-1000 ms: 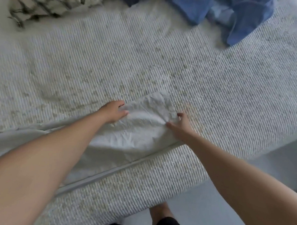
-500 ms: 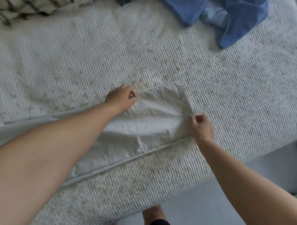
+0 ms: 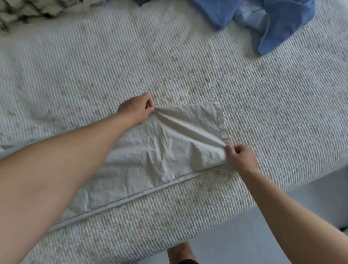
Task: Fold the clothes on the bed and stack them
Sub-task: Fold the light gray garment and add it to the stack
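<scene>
1. A person leans over the bed (image 3: 246, 89), both hands working a pale grey garment (image 3: 150, 152) spread along its near edge.
2. The left hand (image 3: 137, 110) pinches the cloth at the far side, fingers (image 3: 149, 105) curled round a gathered fold; the right hand (image 3: 241, 159) pinches the near corner beside the hem.
3. Taut creases run diagonally between the two grips, while the rest of the garment lies flat and trails off left under the forearm.
4. Judged from this, the step in hand is carrying the end over into a fold: both hands should lift together, keep the tension even and lay the edges square before smoothing.
5. A blue shirt (image 3: 279, 23) and a checked garment (image 3: 26, 8) wait, unfolded, well apart at the far side.
</scene>
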